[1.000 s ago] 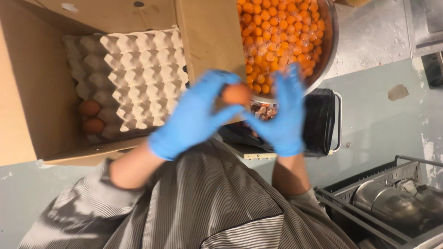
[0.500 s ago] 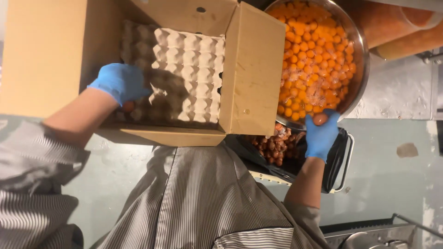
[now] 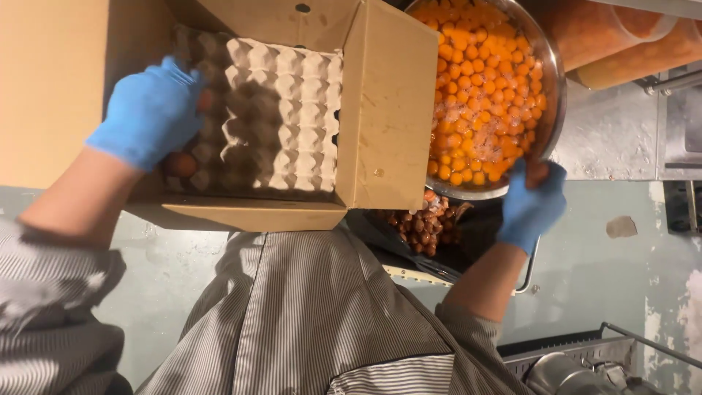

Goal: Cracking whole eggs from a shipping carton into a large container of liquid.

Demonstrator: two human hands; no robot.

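- Setting: a commercial food-preparation kitchen, where eggs are handled in bulk.
- Landmark: a large cardboard box (image 3: 384, 110), open at the top, lined with a moulded pulp egg tray (image 3: 285, 110).
- Right of the box: a wide metal bowl (image 3: 550, 95) filled with many separated egg yolks (image 3: 475, 95).
- Below the box's right corner: a dark bin (image 3: 468, 249) holding broken brown eggshells (image 3: 424, 223).
- Far right of the box: metal worktop surfaces and, lower down, stacked steel pans (image 3: 578, 373).
- Hygiene indicators: blue disposable gloves (image 3: 146, 110) and a striped kitchen work garment (image 3: 307, 314) below the box.
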